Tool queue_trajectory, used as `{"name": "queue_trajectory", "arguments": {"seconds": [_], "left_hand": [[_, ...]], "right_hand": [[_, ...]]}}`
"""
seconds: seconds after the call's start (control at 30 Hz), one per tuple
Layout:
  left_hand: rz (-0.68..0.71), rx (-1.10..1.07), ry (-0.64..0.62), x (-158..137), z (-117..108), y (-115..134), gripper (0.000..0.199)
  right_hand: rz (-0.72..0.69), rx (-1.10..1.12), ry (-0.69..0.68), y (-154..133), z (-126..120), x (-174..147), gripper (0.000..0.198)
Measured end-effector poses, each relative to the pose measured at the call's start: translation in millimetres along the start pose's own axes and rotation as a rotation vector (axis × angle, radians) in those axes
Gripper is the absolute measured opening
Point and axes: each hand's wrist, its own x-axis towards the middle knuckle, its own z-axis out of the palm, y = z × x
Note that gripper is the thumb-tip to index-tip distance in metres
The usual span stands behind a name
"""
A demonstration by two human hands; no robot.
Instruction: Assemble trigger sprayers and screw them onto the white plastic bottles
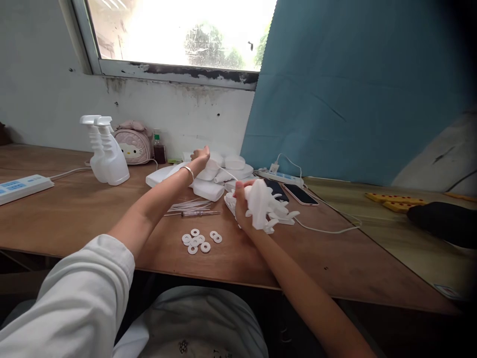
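Observation:
Fingers curled, my left hand is out over the pile of white bottles, in line with the far end of a thin white tube. Its grip is partly hidden by the hand itself. The tube slants down to a white trigger sprayer head, which my right hand holds closed. More sprayer heads lie heaped just behind it. Several loose tubes lie on the table between my arms. Nearer me are several white ring washers, some overlapping.
Two upright spray bottles stand at the left beside a pink bag and a small dark bottle. A power strip lies far left. A phone and a white cable are at the right.

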Motion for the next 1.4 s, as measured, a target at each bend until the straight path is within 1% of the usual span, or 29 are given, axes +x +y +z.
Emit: {"name": "queue_trajectory", "arguments": {"seconds": [0.1,0.17,0.2,0.23,0.27,0.3,0.33,0.4,0.47,0.5,0.6,0.7,0.77,0.83,0.9,0.97,1.03,1.1,1.13,1.23,1.3,1.4], "left_hand": [[0.013,0.093,0.169,-16,-1,15,0.032],[0.062,0.130,0.166,-40,-5,24,0.027],[0.092,0.142,0.127,-57,-9,29,0.024],[0.133,0.149,0.029,-75,-14,33,0.026],[0.140,0.131,-0.076,-95,-20,37,0.030],[0.116,0.116,-0.193,-114,-26,40,0.035],[0.070,0.102,-0.269,-132,-32,41,0.039],[-0.032,0.053,-0.408,-162,-40,39,0.042],[-0.157,-0.010,-0.453,-179,-42,31,0.043],[-0.223,-0.043,-0.455,-184,-41,24,0.043],[-0.360,-0.147,-0.422,-183,-33,6,0.038],[-0.394,-0.236,-0.327,-170,-31,-3,0.026],[-0.412,-0.253,-0.265,-161,-37,-4,0.017],[-0.444,-0.245,-0.248,-154,-47,-5,0.013],[-0.485,-0.237,-0.223,-151,-57,-8,0.012],[-0.516,-0.231,-0.171,-150,-66,-13,0.013],[-0.529,-0.222,-0.149,-150,-72,-17,0.017],[-0.502,-0.201,-0.192,-151,-77,-21,0.020],[-0.471,-0.183,-0.235,-152,-78,-21,0.021],[-0.353,-0.098,-0.424,-158,-81,-18,0.029],[-0.297,-0.019,-0.522,-162,-82,-16,0.035],[-0.254,0.071,-0.582,-165,-85,-17,0.039]], "right_hand": [[-0.160,-0.148,-0.151,7,-3,-1,0.028],[-0.306,-0.279,-0.257,12,-6,1,0.032],[-0.403,-0.376,-0.299,13,-7,2,0.035],[-0.503,-0.484,-0.321,15,-8,4,0.037],[-0.587,-0.587,-0.316,15,-8,5,0.039],[-0.641,-0.674,-0.294,15,-8,6,0.040],[-0.672,-0.753,-0.267,15,-8,7,0.040],[-0.683,-0.895,-0.215,14,-6,11,0.036],[-0.656,-1.008,-0.175,13,-4,14,0.031],[-0.641,-1.055,-0.158,13,-3,16,0.029],[-0.616,-1.177,-0.137,13,-2,18,0.023],[-0.658,-1.248,-0.181,10,-3,16,0.018],[-0.704,-1.250,-0.222,6,-1,10,0.019],[-0.746,-1.223,-0.268,3,2,2,0.020],[-0.793,-1.174,-0.335,2,7,-7,0.020],[-0.831,-1.117,-0.421,3,12,-15,0.020],[-0.813,-1.078,-0.525,6,16,-20,0.021],[-0.759,-1.062,-0.610,9,19,-24,0.025],[-0.735,-1.058,-0.638,11,19,-25,0.026],[-0.699,-1.038,-0.687,11,21,-27,0.028],[-0.670,-1.020,-0.730,9,22,-30,0.027],[-0.617,-0.984,-0.824,5,22,-33,0.025]]}}
